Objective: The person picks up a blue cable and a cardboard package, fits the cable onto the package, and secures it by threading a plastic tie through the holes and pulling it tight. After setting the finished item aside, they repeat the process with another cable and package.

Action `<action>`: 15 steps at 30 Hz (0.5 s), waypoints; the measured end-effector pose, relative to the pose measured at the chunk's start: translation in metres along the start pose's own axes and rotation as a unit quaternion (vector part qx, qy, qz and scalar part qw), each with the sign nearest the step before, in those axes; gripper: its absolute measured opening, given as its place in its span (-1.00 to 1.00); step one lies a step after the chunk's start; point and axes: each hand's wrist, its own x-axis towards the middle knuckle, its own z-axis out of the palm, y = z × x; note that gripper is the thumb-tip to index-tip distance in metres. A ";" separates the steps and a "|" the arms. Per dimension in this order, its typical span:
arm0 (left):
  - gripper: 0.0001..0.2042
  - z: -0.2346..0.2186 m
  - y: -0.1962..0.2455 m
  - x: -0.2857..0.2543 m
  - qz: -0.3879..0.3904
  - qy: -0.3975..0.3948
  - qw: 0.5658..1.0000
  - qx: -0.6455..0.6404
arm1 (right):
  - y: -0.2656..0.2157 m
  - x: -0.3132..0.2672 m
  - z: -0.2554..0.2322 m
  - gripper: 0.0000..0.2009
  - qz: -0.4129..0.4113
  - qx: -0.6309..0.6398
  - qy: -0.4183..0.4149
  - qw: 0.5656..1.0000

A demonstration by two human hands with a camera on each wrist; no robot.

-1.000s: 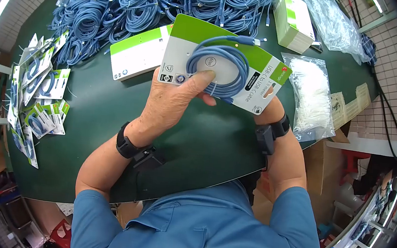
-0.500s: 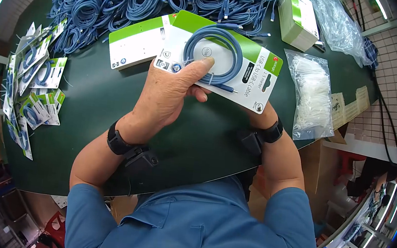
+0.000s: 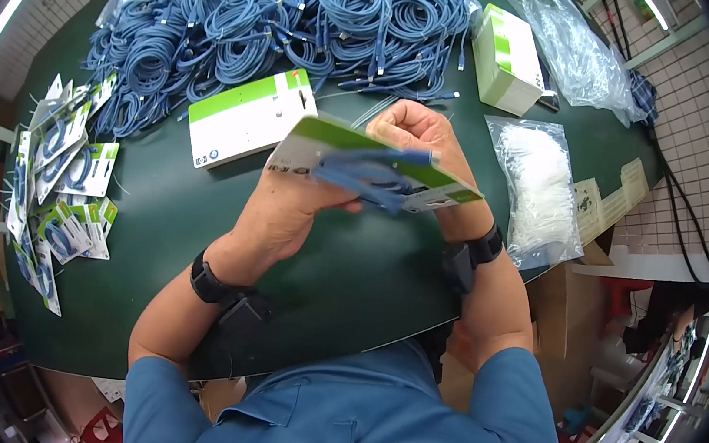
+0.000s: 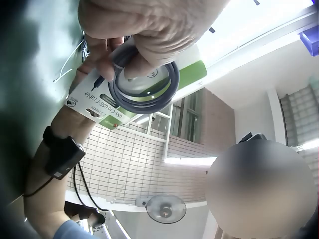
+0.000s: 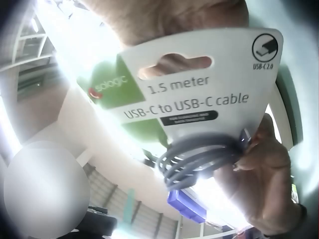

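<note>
The left hand (image 3: pixel 286 205) grips a green-and-white card (image 3: pixel 321 134) by its left edge, thumb over a coiled blue cable (image 3: pixel 364 177). Seen in the head view, the card is tilted and blurred. Behind its upper edge is the right hand (image 3: pixel 433 147), fingers bent, by thin white ties (image 3: pixel 373 112); whether it pinches one is hard to see. Printed text on the card (image 5: pixel 184 94) faces the right wrist view, where the left hand (image 5: pixel 264 184) holds the coil's side. In the left wrist view the coil (image 4: pixel 144 89) lies against the card's front.
Many coiled blue cables (image 3: pixel 247 17) are heaped at the back. A stack of cards (image 3: pixel 252 118) lies before them, another card stack (image 3: pixel 508 60) at back right. Carded cables (image 3: pixel 67 171) are piled left. A bag of white ties (image 3: pixel 540 190) and clear plastic (image 3: pixel 575 50) lie right.
The card has tipped from facing up to a steep tilt and dropped slightly. From beneath the card the right hand has moved up and behind its upper edge, where its fingers now show.
</note>
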 end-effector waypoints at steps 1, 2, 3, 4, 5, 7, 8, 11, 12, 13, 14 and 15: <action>-0.65 -0.005 -0.006 0.003 0.020 -0.012 1.000 0.002 | -0.005 -0.001 0.002 -0.90 -0.005 -0.003 0.000 1.000; -0.67 -0.009 -0.012 0.005 0.040 -0.025 0.999 0.004 | -0.009 -0.003 0.003 -0.92 -0.005 0.018 -0.006 1.000; -0.67 -0.011 -0.017 0.006 0.044 -0.030 0.999 0.005 | -0.013 -0.005 0.004 -0.92 -0.005 0.038 -0.012 0.999; -0.67 -0.014 -0.023 0.007 0.071 -0.036 0.997 -0.002 | -0.016 -0.007 0.005 -0.90 -0.005 0.059 -0.019 0.998; -0.67 -0.012 -0.025 0.007 0.099 -0.042 0.994 -0.009 | -0.017 -0.008 0.006 -0.90 -0.009 0.055 -0.020 0.998; -0.67 -0.010 -0.025 0.006 0.131 -0.050 0.990 -0.016 | -0.016 -0.008 0.008 -0.91 -0.024 0.035 -0.029 0.999; -0.67 -0.009 -0.025 0.005 0.113 -0.024 0.993 -0.015 | -0.016 -0.008 0.008 -0.91 -0.031 0.026 -0.034 0.999; -0.68 -0.001 -0.016 0.000 0.080 0.028 0.996 -0.008 | -0.017 -0.007 0.007 -0.90 -0.019 0.039 -0.014 0.999; -0.68 0.004 -0.011 -0.002 0.070 0.039 0.997 -0.018 | -0.018 -0.006 0.007 -0.88 -0.013 0.049 -0.002 0.999; -0.68 0.008 -0.006 -0.004 0.060 0.051 0.997 -0.025 | -0.020 -0.006 0.007 -0.88 -0.021 0.053 -0.004 0.998; -0.69 0.010 -0.002 -0.005 0.048 0.061 0.996 -0.031 | -0.025 -0.007 0.007 -0.85 -0.035 0.119 0.005 0.992; -0.69 0.010 0.000 -0.006 0.050 0.060 0.997 -0.021 | -0.030 -0.008 0.009 -0.81 -0.049 0.184 0.014 0.982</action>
